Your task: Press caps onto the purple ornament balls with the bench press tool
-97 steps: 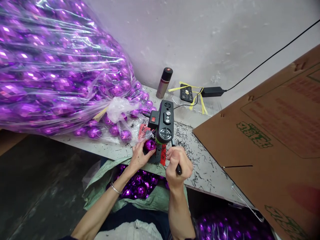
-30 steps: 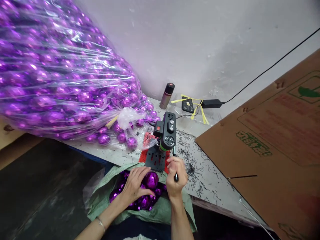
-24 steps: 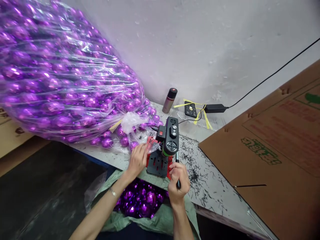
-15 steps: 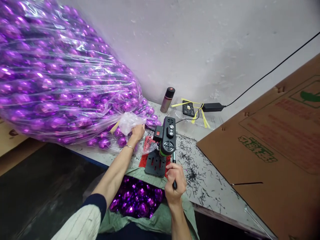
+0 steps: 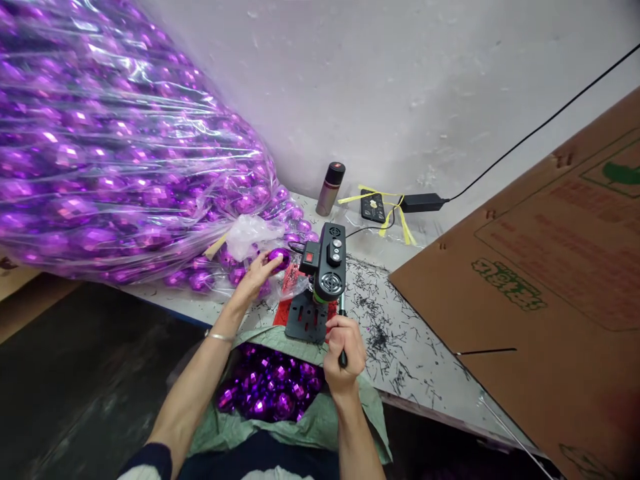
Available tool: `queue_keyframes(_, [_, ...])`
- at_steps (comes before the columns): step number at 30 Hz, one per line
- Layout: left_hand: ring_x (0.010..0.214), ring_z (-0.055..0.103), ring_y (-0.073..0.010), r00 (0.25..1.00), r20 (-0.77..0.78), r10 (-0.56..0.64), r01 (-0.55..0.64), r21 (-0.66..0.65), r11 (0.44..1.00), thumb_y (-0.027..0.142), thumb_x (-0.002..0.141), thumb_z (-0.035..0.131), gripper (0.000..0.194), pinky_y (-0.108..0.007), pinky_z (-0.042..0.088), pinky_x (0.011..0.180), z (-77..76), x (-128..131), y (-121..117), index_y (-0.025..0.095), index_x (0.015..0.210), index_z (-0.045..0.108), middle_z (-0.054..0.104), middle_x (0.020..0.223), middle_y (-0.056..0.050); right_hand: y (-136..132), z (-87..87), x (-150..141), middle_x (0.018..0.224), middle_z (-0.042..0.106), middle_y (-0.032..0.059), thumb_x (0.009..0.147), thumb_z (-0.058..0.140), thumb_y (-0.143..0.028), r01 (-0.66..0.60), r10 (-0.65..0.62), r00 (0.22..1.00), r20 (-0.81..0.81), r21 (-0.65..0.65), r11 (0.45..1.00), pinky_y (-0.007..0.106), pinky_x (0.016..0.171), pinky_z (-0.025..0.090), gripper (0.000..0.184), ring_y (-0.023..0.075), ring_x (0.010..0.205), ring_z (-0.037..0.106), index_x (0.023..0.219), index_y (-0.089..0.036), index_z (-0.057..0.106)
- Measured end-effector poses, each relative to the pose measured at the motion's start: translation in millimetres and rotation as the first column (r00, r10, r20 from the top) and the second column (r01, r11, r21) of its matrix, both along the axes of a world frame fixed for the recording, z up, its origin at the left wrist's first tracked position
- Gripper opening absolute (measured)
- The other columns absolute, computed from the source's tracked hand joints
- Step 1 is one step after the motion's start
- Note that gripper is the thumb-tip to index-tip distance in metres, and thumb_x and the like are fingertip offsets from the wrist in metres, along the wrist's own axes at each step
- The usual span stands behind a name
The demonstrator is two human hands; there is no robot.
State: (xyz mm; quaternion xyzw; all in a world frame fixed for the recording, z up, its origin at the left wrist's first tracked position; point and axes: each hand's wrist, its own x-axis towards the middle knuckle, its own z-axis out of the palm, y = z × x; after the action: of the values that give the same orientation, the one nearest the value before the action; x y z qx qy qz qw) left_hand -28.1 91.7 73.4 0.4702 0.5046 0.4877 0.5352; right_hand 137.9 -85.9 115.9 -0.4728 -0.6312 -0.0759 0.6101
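My left hand [image 5: 257, 272] grips a shiny purple faceted ball [image 5: 279, 260] between thumb and fingers, just left of the small black bench drill press [image 5: 332, 263]. Wrapped round the press's lever handle [image 5: 343, 359] is my right hand [image 5: 345, 347], closed in a fist. The press has a red switch and a slotted black base plate [image 5: 305, 319] on a red sheet. A huge clear plastic bag [image 5: 125, 153] of purple balls spills out behind my left hand. Below the press, a green sack [image 5: 220, 430] gapes open with more purple balls [image 5: 275, 383] inside.
Black shavings litter the white table [image 5: 420, 347] on the right. A large cardboard box [image 5: 530, 287] leans there. Toward the wall stand a spray can [image 5: 331, 189], a black phone-like item [image 5: 373, 207] with yellow ties, and a power adapter [image 5: 423, 203] with its cable.
My left hand has drawn back from the bag's mouth, slightly left and down, and a purple ball now shows in its fingers. My right hand stays on the lever.
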Motion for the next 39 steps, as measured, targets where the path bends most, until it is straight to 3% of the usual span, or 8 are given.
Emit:
queue_keyframes(2, [0.104, 0.072, -0.0252, 0.969, 0.240, -0.051, 0.079, -0.106, 0.991, 0.038, 0.079, 0.079, 0.045, -0.039, 0.059, 0.091, -6.6, 2, -31, 0.015, 0.116, 0.067, 0.074, 0.116, -0.012, 0, 3.3, 0, 0.070, 0.055, -0.0016, 0.094, 0.044, -0.003, -0.001, 0.001, 1.000, -0.002, 0.004, 1.000, 0.024, 0.060, 0.048, 0.027, 0.0125, 0.073, 0.062, 0.077, -0.022, 0.050])
queue_keyframes(4, [0.103, 0.073, -0.0245, 0.932, 0.355, -0.066, 0.139, -0.184, 0.973, 0.039, 0.078, 0.081, 0.046, -0.038, 0.060, 0.090, -14.2, 8, -58, 0.015, 0.114, 0.067, 0.075, 0.115, -0.012, 1, 9.3, 1, 0.069, 0.055, -0.0015, 0.095, 0.044, -0.003, 0.001, -0.001, 1.000, 0.000, -0.001, 1.000, 0.025, 0.060, 0.047, 0.027, 0.0124, 0.071, 0.062, 0.075, -0.022, 0.050])
queue_keyframes(8, [0.099, 0.075, -0.0234, 0.902, 0.431, -0.029, 0.167, -0.285, 0.944, 0.039, 0.079, 0.080, 0.046, -0.038, 0.063, 0.087, -29.0, 22, -87, 0.021, 0.119, 0.066, 0.077, 0.115, -0.009, 4, 25.5, 3, 0.069, 0.058, -0.0008, 0.096, 0.045, -0.006, 0.011, -0.012, 1.000, -0.025, -0.047, 0.999, 0.027, 0.061, 0.046, 0.029, 0.0124, 0.067, 0.061, 0.073, -0.022, 0.051])
queue_keyframes(13, [0.099, 0.076, -0.0234, 0.907, 0.418, -0.053, 0.186, -0.284, 0.941, 0.043, 0.078, 0.080, 0.054, -0.038, 0.063, 0.088, -39.0, 32, -95, 0.022, 0.125, 0.062, 0.075, 0.120, -0.010, 7, 36.5, 3, 0.067, 0.059, -0.0009, 0.097, 0.046, -0.008, 0.017, -0.021, 0.998, -0.063, -0.058, 0.998, 0.028, 0.061, 0.045, 0.029, 0.0129, 0.066, 0.060, 0.073, -0.022, 0.053])
queue_keyframes(16, [0.102, 0.075, -0.0256, 0.943, 0.331, -0.041, 0.122, -0.229, 0.966, 0.050, 0.077, 0.081, 0.059, -0.039, 0.062, 0.088, -42.1, 35, -96, 0.020, 0.123, 0.059, 0.075, 0.118, -0.011, 6, 35.4, 3, 0.068, 0.059, -0.0006, 0.097, 0.046, -0.008, 0.014, -0.017, 0.998, -0.060, -0.053, 0.998, 0.028, 0.062, 0.045, 0.028, 0.0130, 0.066, 0.060, 0.074, -0.022, 0.053])
queue_keyframes(21, [0.113, 0.072, -0.0271, 0.988, 0.134, -0.076, 0.077, -0.006, 0.997, 0.053, 0.079, 0.078, 0.063, -0.043, 0.056, 0.101, -48.2, 44, -101, 0.019, 0.126, 0.054, 0.074, 0.119, -0.014, 4, 32.7, 3, 0.070, 0.059, -0.0009, 0.096, 0.046, -0.006, 0.004, -0.006, 0.999, -0.031, -0.057, 0.998, 0.027, 0.063, 0.046, 0.028, 0.0123, 0.068, 0.060, 0.074, -0.021, 0.053])
queue_keyframes(30, [0.115, 0.068, -0.0265, 0.983, -0.179, 0.034, 0.019, 0.282, 0.959, 0.044, 0.083, 0.078, 0.054, -0.045, 0.051, 0.105, -70.0, 58, -106, 0.019, 0.127, 0.058, 0.071, 0.122, -0.013, 2, 30.0, 2, 0.070, 0.060, 0.0004, 0.096, 0.045, -0.006, 0.015, -0.015, 1.000, -0.008, -0.054, 0.998, 0.027, 0.061, 0.046, 0.027, 0.0126, 0.066, 0.059, 0.076, -0.021, 0.054])
queue_keyframes(39, [0.121, 0.065, -0.0318, 0.851, -0.525, 0.038, 0.251, 0.467, 0.848, 0.044, 0.090, 0.071, 0.052, -0.050, 0.046, 0.108, -74.9, 53, -112, 0.021, 0.134, 0.058, 0.070, 0.129, -0.014, 1, 27.8, 3, 0.070, 0.062, 0.0009, 0.096, 0.045, -0.007, 0.023, -0.022, 1.000, 0.016, -0.048, 0.999, 0.027, 0.061, 0.047, 0.026, 0.0135, 0.067, 0.061, 0.077, -0.021, 0.057])
